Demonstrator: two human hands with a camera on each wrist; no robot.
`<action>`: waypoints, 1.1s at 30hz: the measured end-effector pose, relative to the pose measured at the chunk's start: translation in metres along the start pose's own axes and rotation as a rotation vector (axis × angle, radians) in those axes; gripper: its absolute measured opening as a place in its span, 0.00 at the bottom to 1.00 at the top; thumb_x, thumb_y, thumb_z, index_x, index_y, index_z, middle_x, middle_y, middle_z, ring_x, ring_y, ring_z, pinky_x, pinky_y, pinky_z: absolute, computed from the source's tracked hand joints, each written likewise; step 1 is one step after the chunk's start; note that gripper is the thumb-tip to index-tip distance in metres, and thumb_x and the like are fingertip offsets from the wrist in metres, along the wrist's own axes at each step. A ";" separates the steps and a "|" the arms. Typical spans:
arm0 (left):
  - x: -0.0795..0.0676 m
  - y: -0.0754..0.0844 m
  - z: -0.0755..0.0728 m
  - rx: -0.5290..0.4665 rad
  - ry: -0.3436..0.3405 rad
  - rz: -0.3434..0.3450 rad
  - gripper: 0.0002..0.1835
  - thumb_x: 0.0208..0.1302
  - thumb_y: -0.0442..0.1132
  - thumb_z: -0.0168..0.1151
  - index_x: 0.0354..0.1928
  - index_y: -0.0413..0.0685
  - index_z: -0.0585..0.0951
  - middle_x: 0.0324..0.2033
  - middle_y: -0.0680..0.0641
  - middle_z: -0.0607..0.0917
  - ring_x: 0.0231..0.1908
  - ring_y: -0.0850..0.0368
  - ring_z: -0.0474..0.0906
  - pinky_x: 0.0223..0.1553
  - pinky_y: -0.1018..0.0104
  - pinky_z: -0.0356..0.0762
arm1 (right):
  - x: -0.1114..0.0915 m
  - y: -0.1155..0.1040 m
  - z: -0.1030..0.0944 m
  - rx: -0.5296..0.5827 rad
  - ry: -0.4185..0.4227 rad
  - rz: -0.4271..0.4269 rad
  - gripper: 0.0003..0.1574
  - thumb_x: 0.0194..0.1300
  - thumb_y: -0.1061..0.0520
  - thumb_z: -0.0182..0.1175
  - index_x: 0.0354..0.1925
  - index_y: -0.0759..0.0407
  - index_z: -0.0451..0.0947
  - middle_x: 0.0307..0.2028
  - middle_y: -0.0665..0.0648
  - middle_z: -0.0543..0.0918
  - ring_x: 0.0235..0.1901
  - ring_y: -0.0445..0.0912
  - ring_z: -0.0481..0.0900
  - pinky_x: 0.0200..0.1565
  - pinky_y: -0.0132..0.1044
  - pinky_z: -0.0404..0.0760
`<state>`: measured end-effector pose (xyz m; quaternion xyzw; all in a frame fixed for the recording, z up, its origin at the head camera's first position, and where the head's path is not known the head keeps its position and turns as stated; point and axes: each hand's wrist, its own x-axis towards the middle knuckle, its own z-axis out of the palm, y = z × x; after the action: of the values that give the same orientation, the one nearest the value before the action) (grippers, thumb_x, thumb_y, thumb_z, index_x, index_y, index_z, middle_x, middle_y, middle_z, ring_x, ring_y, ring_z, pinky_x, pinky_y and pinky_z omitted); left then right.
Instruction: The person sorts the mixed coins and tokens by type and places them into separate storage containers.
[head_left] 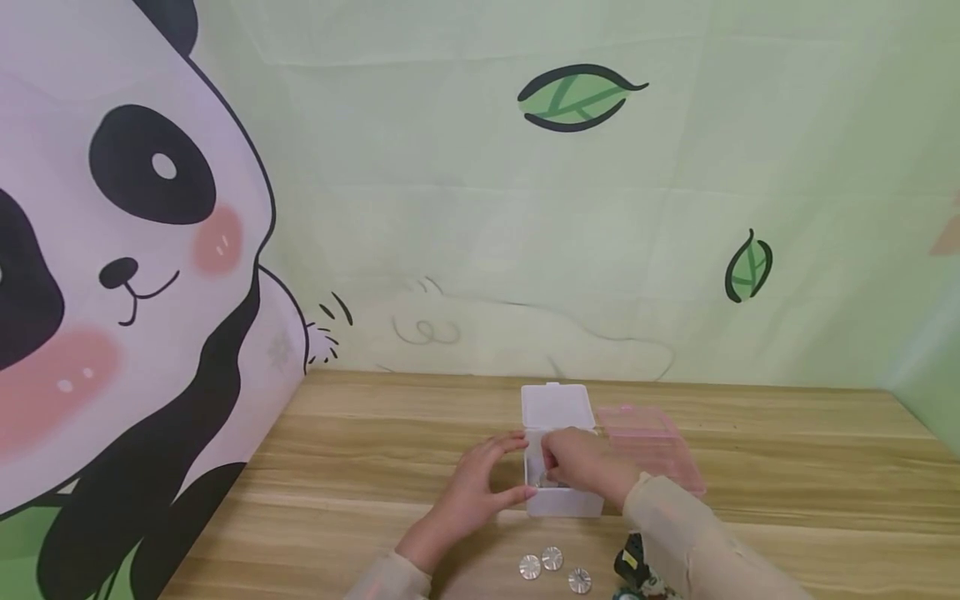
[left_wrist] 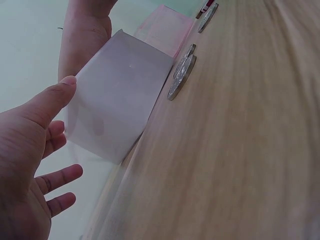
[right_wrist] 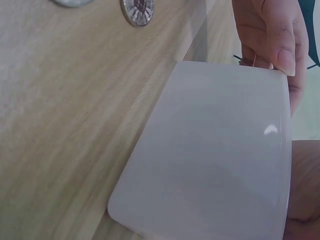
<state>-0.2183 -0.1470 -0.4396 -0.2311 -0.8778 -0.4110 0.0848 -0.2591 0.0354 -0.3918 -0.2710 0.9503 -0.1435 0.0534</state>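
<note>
A small white plastic box (head_left: 564, 503) stands on the wooden table, its lid (head_left: 557, 407) flipped back away from me. Against its left side rests my left hand (head_left: 474, 487), thumb at the front corner and fingers near the back; in the left wrist view the thumb tip touches the box (left_wrist: 120, 95) and the other fingers are spread. My right hand (head_left: 583, 458) reaches down into the box with bent fingers. Its fingertips, and anything between them, are hidden by the box wall. Three silvery round discs (head_left: 530, 567) with radial lines lie in front of the box.
Right behind the right forearm lies a translucent pink box (head_left: 652, 446). A black object with a yellow patch (head_left: 633, 562) and other small items sit by the right sleeve, partly covered. Behind the table (head_left: 375, 467) hangs a green cloth with a panda print (head_left: 142, 250).
</note>
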 end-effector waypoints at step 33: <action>0.000 0.000 0.000 -0.009 0.001 0.006 0.33 0.56 0.50 0.68 0.62 0.48 0.73 0.67 0.47 0.72 0.68 0.46 0.65 0.68 0.39 0.56 | -0.017 0.001 -0.016 0.052 0.060 -0.016 0.12 0.54 0.63 0.69 0.24 0.56 0.73 0.20 0.50 0.77 0.23 0.42 0.70 0.27 0.33 0.69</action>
<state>-0.2180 -0.1468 -0.4397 -0.2340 -0.8752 -0.4148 0.0852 -0.2481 0.0488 -0.3759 -0.2728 0.9452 -0.1766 0.0308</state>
